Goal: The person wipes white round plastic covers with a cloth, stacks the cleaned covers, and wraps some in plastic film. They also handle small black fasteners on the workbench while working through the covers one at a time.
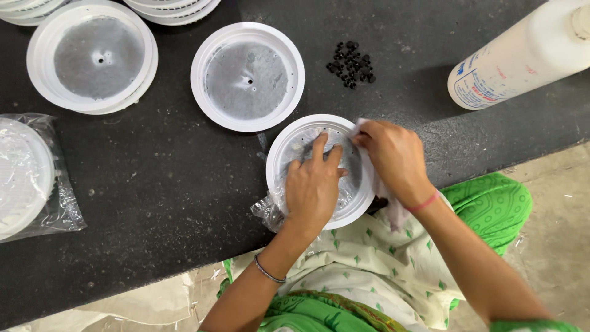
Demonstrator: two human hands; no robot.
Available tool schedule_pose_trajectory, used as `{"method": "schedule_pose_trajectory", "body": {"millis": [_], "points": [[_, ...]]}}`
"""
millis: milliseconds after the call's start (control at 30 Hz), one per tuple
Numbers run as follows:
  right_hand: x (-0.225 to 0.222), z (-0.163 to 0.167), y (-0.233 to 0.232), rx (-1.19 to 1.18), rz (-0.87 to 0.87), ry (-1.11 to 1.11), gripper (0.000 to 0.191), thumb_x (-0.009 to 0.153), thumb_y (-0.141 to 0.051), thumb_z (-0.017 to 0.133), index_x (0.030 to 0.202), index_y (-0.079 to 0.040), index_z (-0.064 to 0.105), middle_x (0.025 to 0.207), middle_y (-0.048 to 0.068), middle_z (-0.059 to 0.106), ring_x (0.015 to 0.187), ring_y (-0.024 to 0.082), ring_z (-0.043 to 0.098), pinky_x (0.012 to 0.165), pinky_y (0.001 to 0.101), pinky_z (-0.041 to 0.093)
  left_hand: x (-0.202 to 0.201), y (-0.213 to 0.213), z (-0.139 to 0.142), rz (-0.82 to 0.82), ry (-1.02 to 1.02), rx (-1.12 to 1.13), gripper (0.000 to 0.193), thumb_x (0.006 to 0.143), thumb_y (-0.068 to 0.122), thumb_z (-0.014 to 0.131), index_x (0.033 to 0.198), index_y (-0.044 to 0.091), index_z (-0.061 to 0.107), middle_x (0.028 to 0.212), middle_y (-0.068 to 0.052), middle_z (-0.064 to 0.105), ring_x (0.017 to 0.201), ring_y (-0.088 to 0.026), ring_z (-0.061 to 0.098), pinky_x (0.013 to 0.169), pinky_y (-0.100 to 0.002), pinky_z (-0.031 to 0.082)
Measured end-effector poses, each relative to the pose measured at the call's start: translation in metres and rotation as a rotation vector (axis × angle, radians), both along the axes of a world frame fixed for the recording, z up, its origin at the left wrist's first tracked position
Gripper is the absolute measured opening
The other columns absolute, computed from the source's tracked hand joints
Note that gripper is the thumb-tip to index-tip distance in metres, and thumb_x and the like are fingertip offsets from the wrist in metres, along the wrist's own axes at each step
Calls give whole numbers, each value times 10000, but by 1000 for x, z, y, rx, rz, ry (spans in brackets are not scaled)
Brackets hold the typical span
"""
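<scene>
Head view: left hand (313,187) lies flat, fingers spread, pressing down inside a round white plastic disc (295,138) at the table's near edge, pinning it. Right hand (396,160) is closed around a crumpled white cloth (361,127), held against the disc's right rim. Disc sits directly under both hands, no long axis, left hand more central, right hand at its edge. Clear plastic wrap (267,212) bunches under the disc's lower left. Further out on the black table (153,203): a second disc (247,77) just beyond, a third disc (92,58) toward the far left corner, small black beads (351,63) in a pile, white bottle (522,58) lying at the far right, a bagged disc (24,175) at the left edge.
</scene>
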State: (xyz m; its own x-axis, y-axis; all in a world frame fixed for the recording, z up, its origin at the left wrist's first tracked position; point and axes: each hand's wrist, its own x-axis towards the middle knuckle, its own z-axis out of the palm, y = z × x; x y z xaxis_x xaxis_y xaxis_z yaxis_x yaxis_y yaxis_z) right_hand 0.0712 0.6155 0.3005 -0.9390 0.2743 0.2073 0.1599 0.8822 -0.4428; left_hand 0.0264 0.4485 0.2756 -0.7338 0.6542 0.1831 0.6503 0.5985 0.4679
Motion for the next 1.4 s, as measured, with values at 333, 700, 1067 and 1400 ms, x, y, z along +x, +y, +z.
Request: {"method": "schedule_pose_trajectory", "body": {"millis": [333, 700, 1067, 1400], "points": [[-26, -1, 21, -127, 31, -165, 243, 889, -313, 755, 990, -92, 755, 817, 152, 727, 745, 382, 696, 652, 460, 535, 2, -3, 2, 11, 22, 55, 381, 837, 290, 769, 1169, 114, 705, 1399, -108, 583, 918, -270, 723, 774, -447, 457], [-28, -5, 30, -64, 81, -348, 221, 918, -312, 685, 1014, -119, 736, 873, 153, 735, 822, 400, 693, 699, 501, 529, -5, -5, -2, 18, 47, 51, 295, 905, 237, 729, 1162, 95, 706, 1392, -145, 593, 754, -233, 710, 752, -427, 452], [-24, 3, 9, -66, 72, -272, 184, 941, -281, 647, 1026, -131, 710, 897, 144, 736, 825, 406, 685, 701, 515, 527, -5, -18, 1, -64, 64, 183, 285, 836, 214, 745, 1112, 143, 757, 1320, -103, 643, 872, -240, 729, 768, -421, 451], [-32, 10, 12, -66, 186, -313, 167, 884, -275, 691, 971, -135, 717, 849, 136, 723, 816, 392, 679, 685, 504, 504, 6, -26, -3, -221, -64, 194, 236, 821, 187, 779, 1052, 141, 765, 1288, -53, 679, 815, -212, 717, 739, -422, 440]]}}
